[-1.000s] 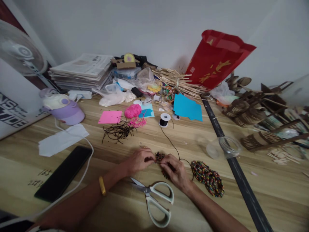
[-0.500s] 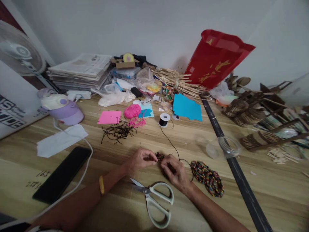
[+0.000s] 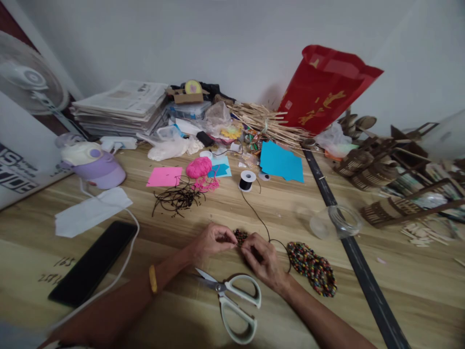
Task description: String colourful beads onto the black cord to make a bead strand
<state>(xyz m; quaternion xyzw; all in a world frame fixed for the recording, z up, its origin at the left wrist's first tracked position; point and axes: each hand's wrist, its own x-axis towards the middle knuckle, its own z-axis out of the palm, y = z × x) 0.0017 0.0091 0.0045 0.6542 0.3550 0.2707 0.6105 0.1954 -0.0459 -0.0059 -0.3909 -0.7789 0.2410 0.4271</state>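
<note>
Both hands are at a small bunch of dark beads [image 3: 240, 234] on the wooden surface [image 3: 160, 237]. The left hand [image 3: 213, 239] is at nine o'clock of it and the right hand [image 3: 264, 260] at four o'clock, with fingers bent close to the beads. One cannot tell what either grip holds, or how tightly.

From the bunch, white-handled scissors [image 3: 219, 287] lie spread at six o'clock. Looped colored beads [image 3: 305, 258] sit at four o'clock, and a spool of black cord [image 3: 246, 185] stands at twelve. A messy heap of black cord pieces [image 3: 179, 198] is at ten, with a pink yarn ball [image 3: 199, 167] at eleven.

A black strip [image 3: 358, 264] runs down the right side of the surface. Farther off, a newspaper pile [image 3: 119, 104] and a fan [image 3: 29, 80] are at ten. A red bag [image 3: 319, 102] stands at one, by the gray wall [image 3: 218, 43]. Brown baskets [image 3: 394, 211] sit near three.
</note>
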